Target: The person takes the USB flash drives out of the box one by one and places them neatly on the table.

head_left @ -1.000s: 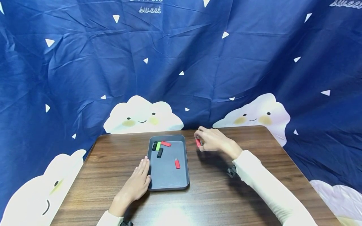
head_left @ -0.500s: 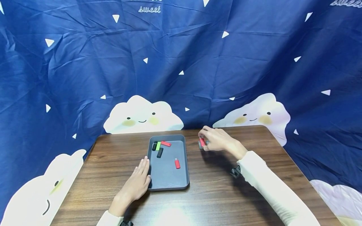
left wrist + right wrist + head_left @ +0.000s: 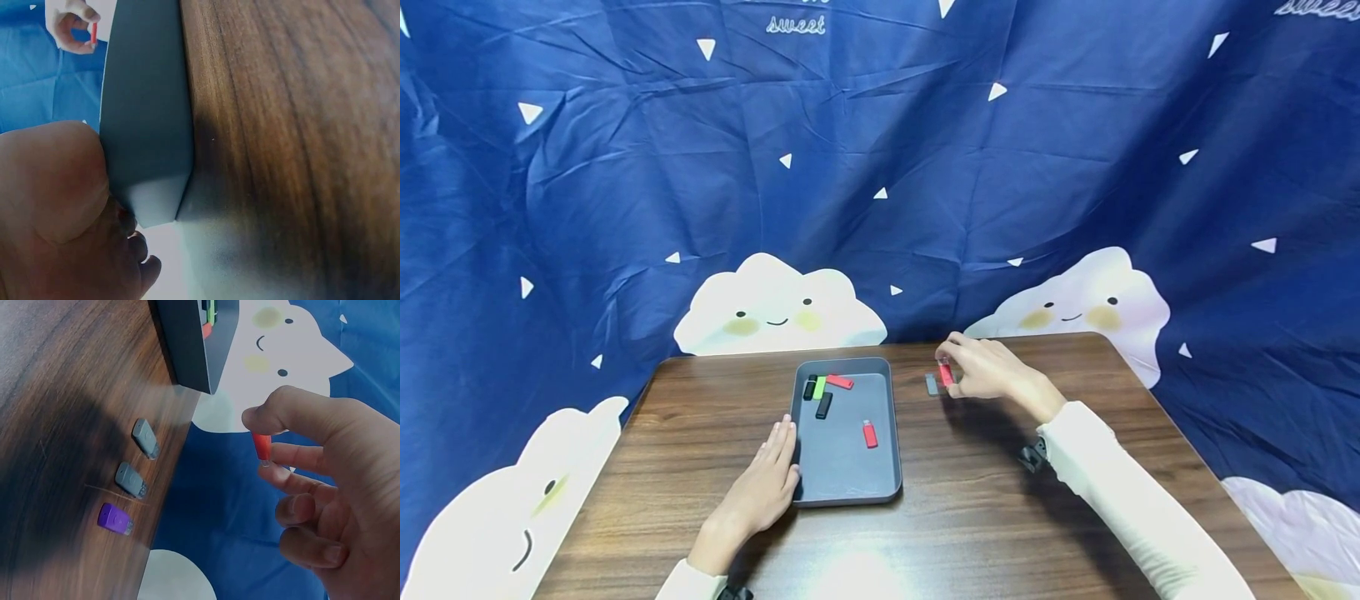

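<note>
My right hand (image 3: 958,372) pinches a small red USB stick (image 3: 946,374) between thumb and forefinger, just above the table and right of the grey tray (image 3: 844,492). The right wrist view shows the red stick (image 3: 262,447) held upright in the fingertips. One grey stick (image 3: 932,384) lies on the wood just left of that hand. My left hand (image 3: 775,467) rests flat on the table with straight fingers against the tray's left wall (image 3: 147,125). In the tray lie two red sticks (image 3: 870,434), two black ones (image 3: 824,406) and a green one (image 3: 819,387).
The right wrist view shows two grey sticks (image 3: 145,437) and a purple one (image 3: 114,518) lying on the brown wooden table (image 3: 970,517) below the hand. A blue cloth with white clouds (image 3: 778,308) hangs behind the table.
My right hand has carried the red stick a little to the right, away from the tray, uncovering a grey stick on the table. The left hand and tray have stayed put.
</note>
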`<state>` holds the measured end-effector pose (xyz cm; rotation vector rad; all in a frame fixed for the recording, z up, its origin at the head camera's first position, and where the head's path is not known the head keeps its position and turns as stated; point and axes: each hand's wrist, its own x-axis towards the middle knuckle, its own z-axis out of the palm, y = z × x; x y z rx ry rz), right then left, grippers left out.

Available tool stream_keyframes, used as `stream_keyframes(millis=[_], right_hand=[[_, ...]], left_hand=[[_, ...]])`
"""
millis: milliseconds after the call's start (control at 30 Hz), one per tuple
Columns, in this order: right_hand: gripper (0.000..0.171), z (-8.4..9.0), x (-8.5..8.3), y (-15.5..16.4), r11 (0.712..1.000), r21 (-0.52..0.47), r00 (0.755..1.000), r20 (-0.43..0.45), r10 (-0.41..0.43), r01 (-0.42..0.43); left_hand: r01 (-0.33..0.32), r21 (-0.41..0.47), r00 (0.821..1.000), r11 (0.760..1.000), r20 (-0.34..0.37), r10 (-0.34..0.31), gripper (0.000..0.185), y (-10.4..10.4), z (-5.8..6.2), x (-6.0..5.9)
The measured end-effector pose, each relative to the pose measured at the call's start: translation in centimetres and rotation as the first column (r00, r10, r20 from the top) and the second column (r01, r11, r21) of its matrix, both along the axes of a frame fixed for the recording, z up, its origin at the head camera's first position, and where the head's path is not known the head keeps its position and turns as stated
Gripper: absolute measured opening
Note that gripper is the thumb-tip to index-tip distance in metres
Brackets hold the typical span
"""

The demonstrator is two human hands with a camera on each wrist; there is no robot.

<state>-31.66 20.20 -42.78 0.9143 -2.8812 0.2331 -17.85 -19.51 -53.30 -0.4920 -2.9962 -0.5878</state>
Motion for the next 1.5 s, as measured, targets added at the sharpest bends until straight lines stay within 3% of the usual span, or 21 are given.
stream_keyframes(millis=[300, 567, 1167, 1500], right_hand=[[0.044, -0.6, -0.3, 1.1, 1.000, -0.010, 1.000, -0.026, -0.006, 0.006], [0.050, -1.0, -0.4, 2.2, 0.999, -0.013, 0.999, -0.014, -0.033, 0.033], [0.051, -1.4, -0.7, 4.3, 0.996, -0.030, 0.997, 0.011, -0.082, 0.082], [0.051, -1.9, -0.8, 5.1, 0.994, -0.039, 0.994, 0.023, -0.103, 0.104]], left_hand=[[0.013, 0.010, 0.999, 1.000, -0.031, -0.013, 0.062, -0.2, -0.3, 0.0], [-0.001, -0.026, 1.000, 1.000, 0.017, 0.002, 0.063, -0.1, 0.2, 0.1], [-0.006, -0.021, 1.000, 1.000, 0.031, 0.007, 0.063, 0.0, 0.3, 0.0], [0.026, 0.032, 0.998, 0.999, -0.051, -0.024, 0.062, -0.3, -0.8, -0.3]])
